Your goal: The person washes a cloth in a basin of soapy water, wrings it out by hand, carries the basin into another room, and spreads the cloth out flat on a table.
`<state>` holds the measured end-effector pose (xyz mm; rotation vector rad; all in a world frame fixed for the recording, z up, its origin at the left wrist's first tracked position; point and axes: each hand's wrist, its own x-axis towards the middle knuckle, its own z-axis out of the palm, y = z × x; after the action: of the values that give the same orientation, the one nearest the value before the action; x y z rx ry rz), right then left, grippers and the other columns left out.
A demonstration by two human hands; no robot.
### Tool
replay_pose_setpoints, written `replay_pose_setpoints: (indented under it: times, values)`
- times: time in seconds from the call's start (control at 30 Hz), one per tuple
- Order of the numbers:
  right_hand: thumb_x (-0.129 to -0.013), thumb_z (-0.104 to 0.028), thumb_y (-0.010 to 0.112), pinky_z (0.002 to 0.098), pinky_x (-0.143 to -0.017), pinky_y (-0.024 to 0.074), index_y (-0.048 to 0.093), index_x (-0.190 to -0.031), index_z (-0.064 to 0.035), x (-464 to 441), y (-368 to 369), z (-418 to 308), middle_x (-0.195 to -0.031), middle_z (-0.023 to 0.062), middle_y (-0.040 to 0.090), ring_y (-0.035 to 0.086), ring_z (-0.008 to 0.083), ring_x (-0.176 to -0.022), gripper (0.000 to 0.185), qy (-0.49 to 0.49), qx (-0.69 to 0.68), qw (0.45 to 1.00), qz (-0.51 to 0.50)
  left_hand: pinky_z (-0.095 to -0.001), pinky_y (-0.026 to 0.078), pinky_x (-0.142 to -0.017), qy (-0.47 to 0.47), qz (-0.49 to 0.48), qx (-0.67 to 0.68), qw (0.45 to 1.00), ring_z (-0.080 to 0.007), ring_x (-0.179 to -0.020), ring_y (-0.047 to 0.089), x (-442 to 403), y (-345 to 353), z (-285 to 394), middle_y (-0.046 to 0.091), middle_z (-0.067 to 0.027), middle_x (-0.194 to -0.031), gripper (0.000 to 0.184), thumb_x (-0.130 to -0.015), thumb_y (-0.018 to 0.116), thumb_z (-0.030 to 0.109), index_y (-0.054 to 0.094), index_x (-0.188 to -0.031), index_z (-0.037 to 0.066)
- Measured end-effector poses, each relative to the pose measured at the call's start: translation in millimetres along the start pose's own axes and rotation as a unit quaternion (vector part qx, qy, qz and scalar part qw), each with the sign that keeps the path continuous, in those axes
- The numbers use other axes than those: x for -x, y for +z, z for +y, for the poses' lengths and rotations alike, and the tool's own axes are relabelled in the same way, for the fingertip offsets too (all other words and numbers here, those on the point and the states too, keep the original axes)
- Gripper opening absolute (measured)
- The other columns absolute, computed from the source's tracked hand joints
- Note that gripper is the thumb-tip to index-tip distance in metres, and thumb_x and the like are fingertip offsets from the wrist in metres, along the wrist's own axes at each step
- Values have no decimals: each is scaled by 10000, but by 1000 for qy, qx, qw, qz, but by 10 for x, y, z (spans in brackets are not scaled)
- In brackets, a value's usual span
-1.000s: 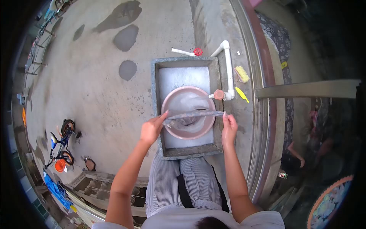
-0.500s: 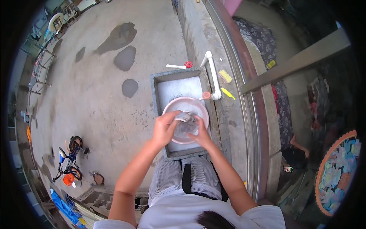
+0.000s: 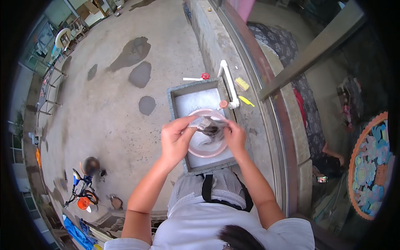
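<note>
Grey cloth [image 3: 207,123] is being spread above the pink basin [image 3: 208,155], which sits inside the stone sink [image 3: 171,100]. Left hand [image 3: 174,141], over the basin's left side, pinches one end between thumb and fingers; right hand [image 3: 234,136], at its right edge, is closed on the other, as far as the blur shows. Handling it further calls for two firm pinches.
</note>
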<state>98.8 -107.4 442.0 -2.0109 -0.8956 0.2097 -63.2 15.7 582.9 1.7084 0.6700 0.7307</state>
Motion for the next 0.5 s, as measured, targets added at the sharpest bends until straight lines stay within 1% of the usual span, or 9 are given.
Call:
replay_pose_setpoints:
  times: [0.03,0.13,0.23,0.33,0.43,0.47,0.5]
  values:
    - [-752,-76,566,359,-578,480,665,-933,-81,-66,-115,-17,-745,146,633,622,297,-650,206,22,22,999,8,-218,460,-687,3,9,17,1000,-98,-781,576,-2,-14,70,647,-66,-863,161,-836,596,16,638,-971,-59]
    - [-771,-41,553,306,-534,457,681,-905,-59,-322,-455,-185,-676,136,628,607,212,-560,186,40,-10,999,28,-219,460,-676,5,27,88,996,-94,-773,573,-26,-80,347,643,-66,-881,169,-827,604,13,641,-980,-49]
    - [-794,20,490,226,-511,408,678,-918,-12,-526,-750,-512,-678,93,647,546,84,-547,227,1,-134,989,62,-228,480,-666,56,66,156,984,-114,-771,589,-87,-221,518,637,-76,-892,183,-834,586,4,623,-1005,-50]
    - [-794,76,422,181,-512,373,659,-961,33,-653,-1112,-1049,-748,64,659,496,29,-589,293,-56,-225,973,7,-239,506,-662,97,96,195,971,-144,-779,609,-109,-390,677,632,-87,-902,195,-852,565,20,597,-1030,-52]
    - [-780,105,381,160,-525,358,655,-975,39,-725,-1205,-1237,-835,78,668,483,28,-597,343,-40,-275,961,1,-240,518,-662,115,93,221,964,-147,-784,617,-141,-476,737,631,-90,-906,192,-866,557,48,589,-1029,-47]
    - [-787,108,377,177,-584,410,654,-983,34,-732,-1201,-1299,-884,95,671,532,52,-647,347,-42,-287,957,-11,-245,518,-670,117,83,205,968,-141,-786,615,-152,-494,695,631,-85,-910,190,-872,562,76,593,-1023,-35]
    - [-792,105,379,186,-618,425,655,-977,35,-739,-1134,-1258,-886,97,671,552,66,-680,340,-36,-295,954,-25,-246,518,-674,82,77,195,974,-139,-785,614,-153,-482,629,632,-80,-910,187,-873,562,80,596,-1022,-29]
